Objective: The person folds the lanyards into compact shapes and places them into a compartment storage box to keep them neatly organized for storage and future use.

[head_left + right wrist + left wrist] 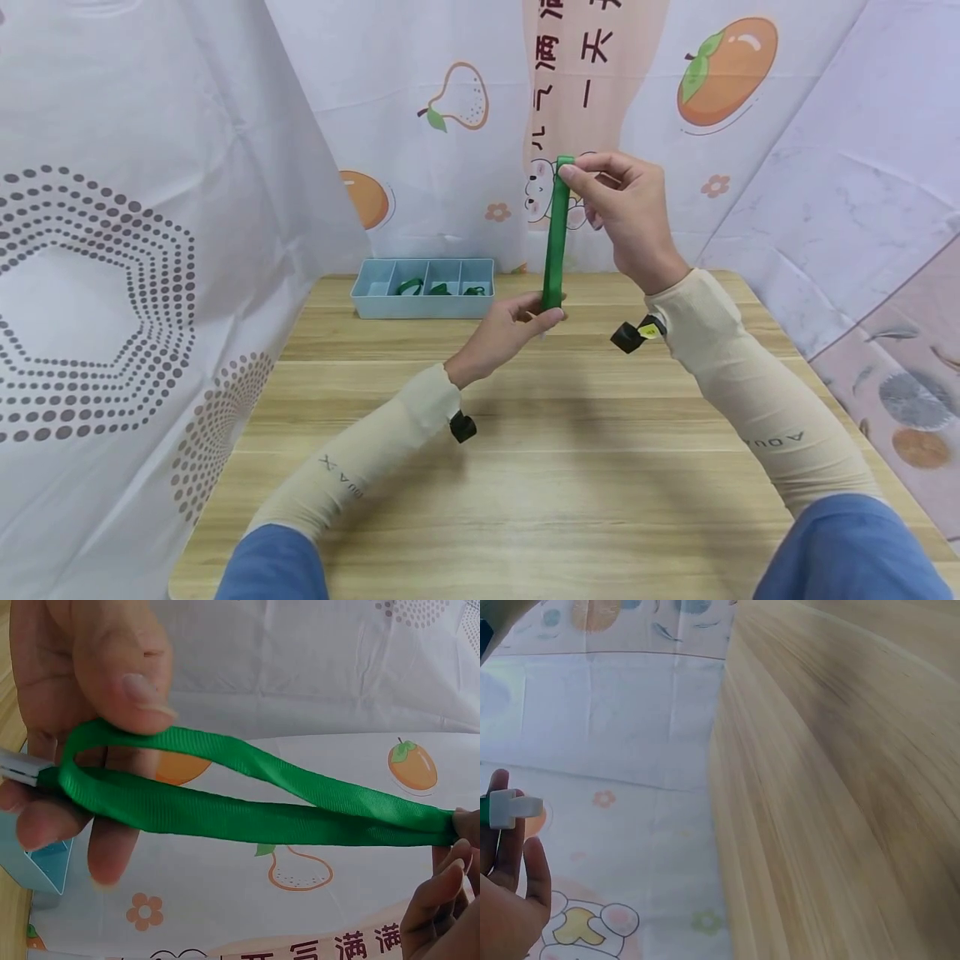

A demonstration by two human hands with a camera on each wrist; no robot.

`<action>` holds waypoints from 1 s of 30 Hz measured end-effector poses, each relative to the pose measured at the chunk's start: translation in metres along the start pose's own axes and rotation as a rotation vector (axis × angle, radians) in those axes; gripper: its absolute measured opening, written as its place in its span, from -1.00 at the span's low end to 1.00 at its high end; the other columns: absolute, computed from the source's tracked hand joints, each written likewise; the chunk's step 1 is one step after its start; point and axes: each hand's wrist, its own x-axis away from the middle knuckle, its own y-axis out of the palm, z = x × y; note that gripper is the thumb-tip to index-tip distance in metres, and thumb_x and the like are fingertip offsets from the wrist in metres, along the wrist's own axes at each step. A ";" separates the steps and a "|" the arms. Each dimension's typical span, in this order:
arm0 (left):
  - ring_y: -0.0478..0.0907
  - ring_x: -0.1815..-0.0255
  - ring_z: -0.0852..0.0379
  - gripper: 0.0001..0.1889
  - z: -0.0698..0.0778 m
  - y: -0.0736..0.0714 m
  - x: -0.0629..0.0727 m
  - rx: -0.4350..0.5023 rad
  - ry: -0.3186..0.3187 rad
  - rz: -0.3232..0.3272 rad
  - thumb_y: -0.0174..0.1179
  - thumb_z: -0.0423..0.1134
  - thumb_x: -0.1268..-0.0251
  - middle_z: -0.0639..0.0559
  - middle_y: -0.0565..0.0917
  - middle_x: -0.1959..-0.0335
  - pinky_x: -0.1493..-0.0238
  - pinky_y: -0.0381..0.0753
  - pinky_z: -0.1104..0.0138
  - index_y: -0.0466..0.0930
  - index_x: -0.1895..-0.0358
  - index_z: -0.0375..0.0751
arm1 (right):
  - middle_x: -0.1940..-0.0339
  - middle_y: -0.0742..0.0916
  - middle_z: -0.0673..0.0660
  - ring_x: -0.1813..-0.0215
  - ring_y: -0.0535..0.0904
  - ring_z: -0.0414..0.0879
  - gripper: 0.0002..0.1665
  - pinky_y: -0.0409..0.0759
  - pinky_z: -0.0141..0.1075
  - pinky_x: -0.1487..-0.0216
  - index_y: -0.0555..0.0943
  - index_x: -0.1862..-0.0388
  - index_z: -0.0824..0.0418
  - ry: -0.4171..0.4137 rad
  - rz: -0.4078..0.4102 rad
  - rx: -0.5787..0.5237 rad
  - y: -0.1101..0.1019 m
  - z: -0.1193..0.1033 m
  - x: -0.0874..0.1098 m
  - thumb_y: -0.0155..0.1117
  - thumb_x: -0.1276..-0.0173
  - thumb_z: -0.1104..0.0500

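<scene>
A green ribbed ribbon strap [556, 237], doubled into a long loop, hangs nearly upright between both hands above the table. At its top end the right hand [626, 208] pinches it between thumb and fingers. Below, the left hand [510, 333] holds the lower end, thumb on the ribbon and fingers behind it. A white plug-like piece [510, 808] shows at this lower end in the left wrist view. From the right wrist view, the two ribbon layers [225, 817] stand apart near the left hand and come together at the right hand's fingertips.
A pale blue divided tray [423, 308] stands at the table's back left, with green ribbon pieces [411, 287] in several compartments. The wooden table [525, 500] spreads beneath the arms. Printed cloth [420, 192] hangs behind and on both sides.
</scene>
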 end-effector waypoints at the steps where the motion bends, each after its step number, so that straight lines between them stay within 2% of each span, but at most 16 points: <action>1: 0.57 0.00 0.06 -0.64 0.000 0.001 -0.001 0.006 0.002 -0.002 0.21 0.05 -0.54 0.16 0.75 0.01 0.02 0.60 0.11 0.69 -0.23 0.01 | 0.22 0.74 0.19 0.57 0.33 -0.12 -0.79 0.33 -0.41 0.55 0.77 0.16 0.37 -0.001 0.000 0.002 0.000 0.000 0.000 0.52 -0.32 0.24; 7: 0.59 -0.05 0.05 -0.64 -0.001 0.006 -0.002 0.070 -0.001 -0.028 0.16 -0.03 -0.59 0.09 0.76 0.05 -0.10 0.57 -0.03 0.67 -0.27 -0.07 | 0.24 0.74 0.19 0.57 0.32 -0.12 -0.79 0.32 -0.41 0.55 0.77 0.16 0.36 -0.008 0.007 0.000 0.000 0.002 0.000 0.53 -0.32 0.24; 11: 0.64 -0.07 0.07 -0.66 -0.001 0.010 -0.003 0.115 0.003 -0.037 0.14 -0.08 -0.61 0.03 0.76 0.03 -0.15 0.58 0.07 0.70 -0.16 -0.22 | 0.28 0.74 0.18 0.58 0.32 -0.10 -0.78 0.33 -0.41 0.57 0.78 0.15 0.36 -0.016 0.013 0.001 -0.001 0.004 -0.001 0.53 -0.32 0.23; 15: 0.67 -0.05 0.06 -0.66 -0.002 0.012 -0.004 0.157 0.017 -0.063 0.04 -0.13 -0.67 -0.09 0.73 0.06 -0.18 0.57 0.18 0.64 -0.05 -0.37 | 0.32 0.74 0.17 0.59 0.32 -0.09 -0.77 0.33 -0.41 0.58 0.78 0.13 0.35 -0.023 0.027 0.001 -0.005 0.007 -0.002 0.54 -0.31 0.23; 19: 0.61 -0.01 0.04 -0.65 -0.004 0.011 -0.003 0.156 0.040 -0.107 -0.15 -0.10 -0.75 -0.19 0.66 0.07 -0.06 0.49 0.25 0.53 0.04 -0.30 | 0.36 0.74 0.16 0.59 0.32 -0.10 -0.77 0.32 -0.43 0.59 0.78 0.13 0.36 -0.027 0.053 -0.007 -0.010 0.008 -0.005 0.54 -0.31 0.23; 24: 0.53 0.01 0.04 -0.60 -0.002 0.010 -0.001 0.093 0.084 -0.149 -0.26 0.00 -0.76 -0.22 0.61 0.03 -0.01 0.44 0.24 0.47 0.05 -0.21 | 0.38 0.71 0.14 0.59 0.32 -0.13 -0.77 0.32 -0.45 0.59 0.77 0.13 0.37 -0.022 0.070 -0.010 -0.017 0.012 -0.008 0.54 -0.31 0.24; 27: 0.53 0.06 0.03 -0.59 -0.001 0.010 0.000 0.070 0.116 -0.147 -0.27 -0.02 -0.77 -0.24 0.61 0.05 0.01 0.46 0.19 0.49 0.08 -0.23 | 0.38 0.71 0.14 0.59 0.32 -0.13 -0.76 0.32 -0.46 0.59 0.77 0.13 0.38 -0.015 0.075 -0.005 -0.020 0.014 -0.008 0.54 -0.31 0.23; 30: 0.57 0.06 0.02 -0.56 -0.001 0.010 0.000 0.090 0.133 -0.124 -0.28 -0.04 -0.77 -0.30 0.61 0.06 -0.03 0.51 0.19 0.51 0.12 -0.26 | 0.37 0.72 0.13 0.59 0.32 -0.14 -0.76 0.32 -0.46 0.59 0.77 0.13 0.37 -0.004 0.085 0.000 -0.023 0.015 -0.009 0.54 -0.31 0.23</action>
